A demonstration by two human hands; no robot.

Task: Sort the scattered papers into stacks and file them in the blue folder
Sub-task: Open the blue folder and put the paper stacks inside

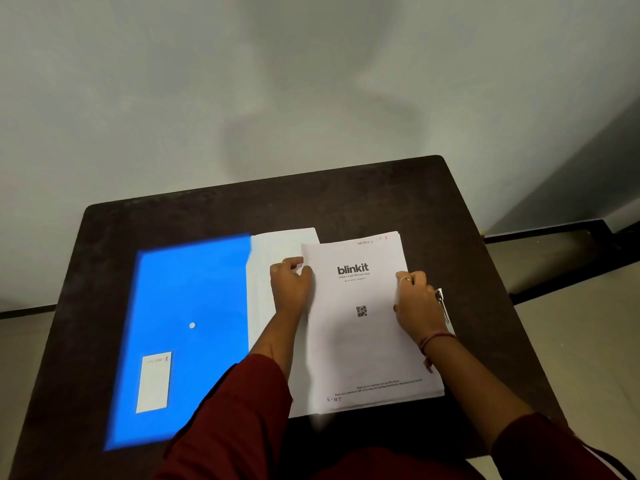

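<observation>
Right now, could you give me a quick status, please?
Both hands, left hand and right hand, gripping paper stack edges. Blue folder alongside, unfilled. Nothing blocking.

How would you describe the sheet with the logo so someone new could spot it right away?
On the dark table, right of the blue folder, lies a paper stack with both hands at its sides. The top sheet alone is printed with "blinkit" and a QR code; the sheets beside it look blank.

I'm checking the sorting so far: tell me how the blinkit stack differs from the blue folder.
The blinkit stack is white printed paper with a logo and QR code; the blue folder is plain blue with a white label and a snap button. The stack is gripped at its sides by the left hand and right hand; the folder is untouched. Both lie flat on the dark table.
</observation>
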